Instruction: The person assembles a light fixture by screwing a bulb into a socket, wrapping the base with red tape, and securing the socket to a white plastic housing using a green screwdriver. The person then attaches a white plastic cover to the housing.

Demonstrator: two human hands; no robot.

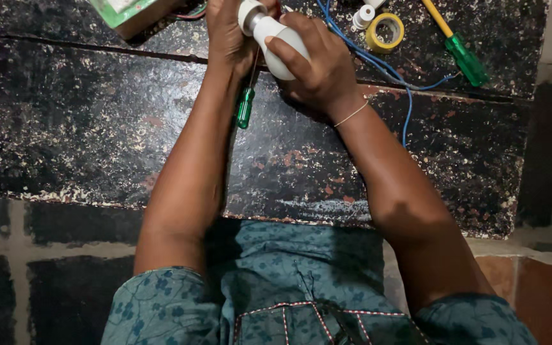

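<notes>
Head cam: right hand (317, 70) wraps a white bulb (275, 39) at top centre over the black bench (97, 128); left hand (228, 35) pinches a small green-handled screwdriver (245, 105) by its base. Bulb prob. light, smooth, slippery, fragile; grip the dome, not the neck. Green-topped box (129, 13) top left, yellow tape roll (384, 32) top right, labels unreadable.
</notes>
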